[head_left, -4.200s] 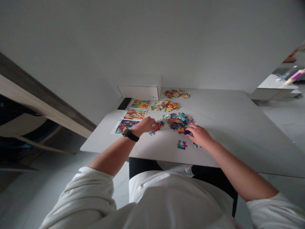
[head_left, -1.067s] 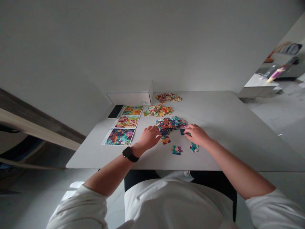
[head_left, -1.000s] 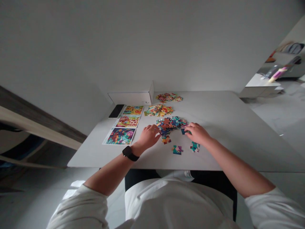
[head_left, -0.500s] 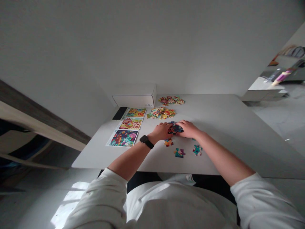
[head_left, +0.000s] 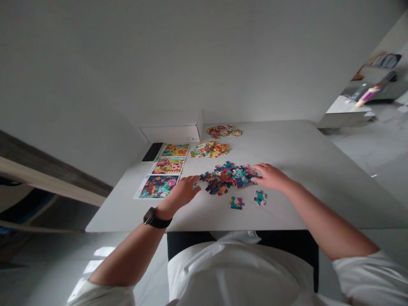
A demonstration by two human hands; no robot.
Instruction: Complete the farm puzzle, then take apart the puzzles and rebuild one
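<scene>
A heap of dark, many-coloured puzzle pieces [head_left: 228,177] lies spread on the white table [head_left: 306,170] between my hands. My left hand [head_left: 183,192], with a black watch on its wrist, rests flat and open at the heap's left edge. On the right side, my right hand [head_left: 270,176] lies open with its fingertips touching the heap. Two loose teal pieces sit nearer me, one [head_left: 236,203] in the middle and one [head_left: 260,197] below my right wrist.
Two more piles of pieces, yellow-orange [head_left: 210,148] and red [head_left: 224,130], lie further back. Three picture cards [head_left: 167,166] run along the left side, with a black phone [head_left: 152,151] and a white box [head_left: 172,128] behind them. The table's front edge is close to my body.
Half a second ago both hands were cupped together over the heap. They have drawn apart sideways, and the heap now lies spread wider between them.
</scene>
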